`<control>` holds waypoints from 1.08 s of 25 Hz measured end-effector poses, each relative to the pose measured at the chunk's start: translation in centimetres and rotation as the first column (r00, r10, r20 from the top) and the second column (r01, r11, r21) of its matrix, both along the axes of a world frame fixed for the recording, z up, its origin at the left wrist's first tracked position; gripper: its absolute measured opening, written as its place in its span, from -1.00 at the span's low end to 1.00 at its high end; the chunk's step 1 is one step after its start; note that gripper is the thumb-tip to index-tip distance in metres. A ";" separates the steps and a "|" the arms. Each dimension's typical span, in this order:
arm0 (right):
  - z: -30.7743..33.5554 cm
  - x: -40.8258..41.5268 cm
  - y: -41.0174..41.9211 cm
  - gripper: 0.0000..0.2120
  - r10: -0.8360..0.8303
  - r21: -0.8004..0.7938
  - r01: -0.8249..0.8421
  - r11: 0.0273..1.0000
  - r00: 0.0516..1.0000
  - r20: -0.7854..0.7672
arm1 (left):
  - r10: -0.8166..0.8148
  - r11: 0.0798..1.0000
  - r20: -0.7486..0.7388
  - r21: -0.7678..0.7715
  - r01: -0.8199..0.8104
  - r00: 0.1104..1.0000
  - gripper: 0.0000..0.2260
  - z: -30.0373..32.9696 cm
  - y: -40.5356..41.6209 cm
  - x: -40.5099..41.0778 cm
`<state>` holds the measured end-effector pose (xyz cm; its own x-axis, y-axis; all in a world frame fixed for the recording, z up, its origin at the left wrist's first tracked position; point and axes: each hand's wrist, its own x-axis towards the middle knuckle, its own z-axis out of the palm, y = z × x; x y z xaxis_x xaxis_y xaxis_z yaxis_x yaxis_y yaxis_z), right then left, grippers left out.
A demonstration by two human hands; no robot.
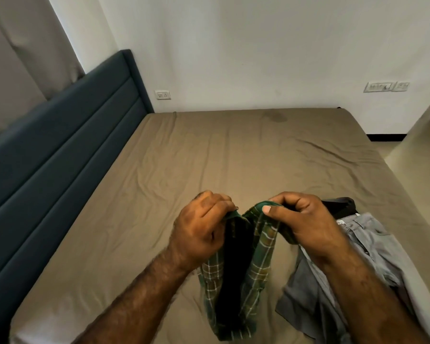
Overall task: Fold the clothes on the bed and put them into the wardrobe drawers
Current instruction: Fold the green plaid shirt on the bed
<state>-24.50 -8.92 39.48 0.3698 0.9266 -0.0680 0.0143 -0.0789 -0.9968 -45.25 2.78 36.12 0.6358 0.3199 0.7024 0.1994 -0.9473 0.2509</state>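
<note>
Green plaid garment (258, 264) hangs low centre, limp and light, above the bed (233, 150); left hand (204, 227) and right hand (305, 224) pinch its upper edge, fingers curled tight. Best held there. Grey trousers (365, 239) lie lower right.

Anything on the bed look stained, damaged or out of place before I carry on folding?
One thing: a dark blotch marks the brown bedsheet near the far edge by the wall, like a stain or damp patch. Otherwise the sheet is only wrinkled. Both hands, left and right, hold the green plaid garment; the grey trousers lie crumpled, unfolded.
</note>
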 end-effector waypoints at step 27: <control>1.0 -3.0 -3.4 -0.83 -0.028 0.261 0.023 0.965 1.000 0.013 | -0.079 0.997 0.071 0.028 0.077 0.994 -0.74 3.0 -3.7 1.5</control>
